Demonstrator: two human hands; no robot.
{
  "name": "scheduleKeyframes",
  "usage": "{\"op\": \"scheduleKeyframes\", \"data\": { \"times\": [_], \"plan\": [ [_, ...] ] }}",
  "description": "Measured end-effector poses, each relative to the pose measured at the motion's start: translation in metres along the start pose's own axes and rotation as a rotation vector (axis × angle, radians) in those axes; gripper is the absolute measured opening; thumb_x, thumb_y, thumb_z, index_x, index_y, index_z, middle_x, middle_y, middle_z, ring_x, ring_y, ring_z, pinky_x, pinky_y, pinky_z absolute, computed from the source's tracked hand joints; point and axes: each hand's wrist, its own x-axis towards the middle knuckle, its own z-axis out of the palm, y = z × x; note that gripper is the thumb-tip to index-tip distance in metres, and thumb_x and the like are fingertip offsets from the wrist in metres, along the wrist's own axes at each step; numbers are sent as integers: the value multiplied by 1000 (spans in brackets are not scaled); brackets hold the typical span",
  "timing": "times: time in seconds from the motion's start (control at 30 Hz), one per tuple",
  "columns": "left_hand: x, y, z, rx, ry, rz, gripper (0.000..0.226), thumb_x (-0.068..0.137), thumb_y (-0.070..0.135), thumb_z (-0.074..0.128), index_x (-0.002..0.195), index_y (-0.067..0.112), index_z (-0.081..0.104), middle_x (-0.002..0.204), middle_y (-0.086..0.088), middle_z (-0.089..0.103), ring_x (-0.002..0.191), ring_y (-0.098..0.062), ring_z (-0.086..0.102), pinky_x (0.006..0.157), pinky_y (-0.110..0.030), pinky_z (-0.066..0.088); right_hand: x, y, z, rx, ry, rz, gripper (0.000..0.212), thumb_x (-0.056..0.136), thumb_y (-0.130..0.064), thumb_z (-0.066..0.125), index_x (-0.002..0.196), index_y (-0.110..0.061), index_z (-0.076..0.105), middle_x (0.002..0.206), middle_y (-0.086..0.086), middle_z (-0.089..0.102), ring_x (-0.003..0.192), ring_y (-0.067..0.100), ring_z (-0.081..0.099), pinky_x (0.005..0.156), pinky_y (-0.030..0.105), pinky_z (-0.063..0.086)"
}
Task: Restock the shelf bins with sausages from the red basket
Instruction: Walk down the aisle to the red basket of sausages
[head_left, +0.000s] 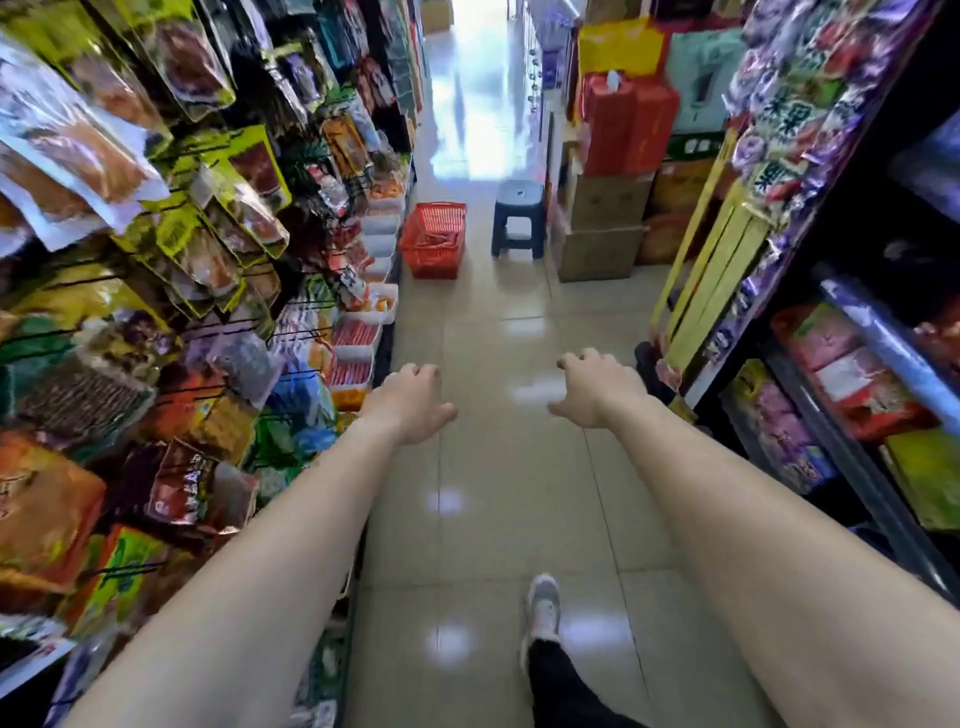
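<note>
A red basket (435, 240) stands on the aisle floor well ahead, close to the left shelf, with reddish sausages (439, 240) showing inside it. White shelf bins (358, 338) holding red sausage packs line the lower left shelf between me and the basket. My left hand (413, 402) and my right hand (597, 387) are stretched forward above the floor, palms down, fingers loosely curled and holding nothing. Both hands are far short of the basket.
A dark blue plastic stool (519, 218) stands right of the basket. Cardboard boxes (602, 228) are stacked on the right side beyond it. Hanging snack bags (156, 260) crowd the left shelf, and a shelf unit (831, 364) runs along the right. My foot (544, 608) is on the tiled floor.
</note>
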Motion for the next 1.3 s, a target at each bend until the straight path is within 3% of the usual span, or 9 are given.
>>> {"op": "scheduleKeyframes", "data": {
  "times": [0.47, 0.9, 1.07, 1.3],
  "plan": [
    [272, 38, -91, -47, -4, -12, 66, 89, 46, 57, 146, 16, 42, 146, -11, 45, 130, -33, 49, 98, -46, 48, 276, 58, -109, 63, -18, 23, 61, 90, -51, 58, 140, -19, 44, 141, 12, 46, 126, 35, 47, 99, 49, 44],
    [564, -22, -155, -15, -39, 2, 66, 87, 50, 55, 143, 16, 44, 144, -12, 45, 129, -34, 48, 101, -48, 45, 560, 25, -180, -13, -42, 79, 66, 89, -49, 57, 146, -21, 39, 144, 10, 41, 128, 34, 45, 99, 47, 44],
    [675, -40, -206, 0, -52, 44, 64, 89, 49, 53, 144, 17, 44, 145, -10, 44, 131, -33, 47, 101, -46, 46, 667, 12, -231, 22, -4, 88, 60, 88, -51, 60, 138, -21, 48, 138, 11, 46, 122, 34, 50, 97, 47, 47],
    [821, -34, -243, -25, -94, 47, 65, 88, 49, 53, 143, 17, 45, 144, -9, 45, 129, -32, 49, 102, -47, 46, 811, 19, -268, 53, 6, 50, 64, 87, -53, 60, 141, -22, 46, 141, 11, 45, 123, 33, 51, 96, 48, 49]
  ]
}}
